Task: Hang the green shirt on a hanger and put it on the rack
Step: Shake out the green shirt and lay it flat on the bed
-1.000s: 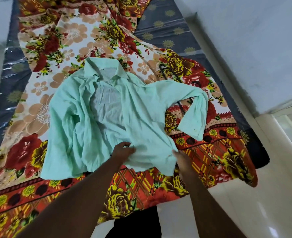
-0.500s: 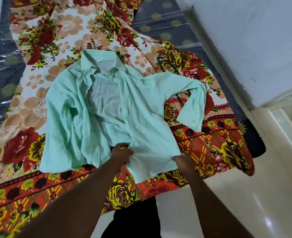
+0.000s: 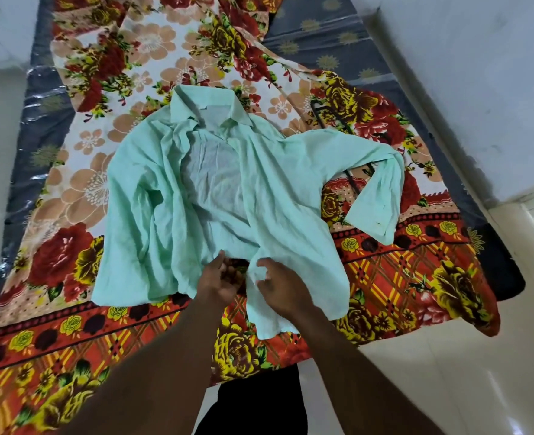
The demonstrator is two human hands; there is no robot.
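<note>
A dark blue-grey mattress (image 3: pixel 337 53) in clear plastic wrap fills the view beyond the two hands, with a pale wall (image 3: pixel 479 89) along its right side and a glossy light floor (image 3: pixel 447 372) to the near right of the grip. A floral bedsheet (image 3: pixel 80 196) in red, orange and yellow covers most of the mattress, and its patterned border runs under both forearms.

The green shirt (image 3: pixel 165 199) lies flat on the bedsheet, front open. It spreads away from the hands, with its collar (image 3: pixel 209 105) at the far end, straight ahead of the grip. Its right sleeve (image 3: pixel 375 199) bends back on itself, up and to the right of the hands. A thin dark hanger (image 3: pixel 352 183) lies on the bedsheet, partly hidden under that sleeve and well apart from both hands.

Both hands meet at the near hem, where the two front panels part. The right hand (image 3: pixel 283 290) has thumb and fingers curled in, pinching a bunched bit of the right panel's inner edge. The left hand (image 3: pixel 218 281) sits just beside it at the left panel's edge, fingers curled and thumb against the cloth. I cannot tell whether it actually has fabric caught.
</note>
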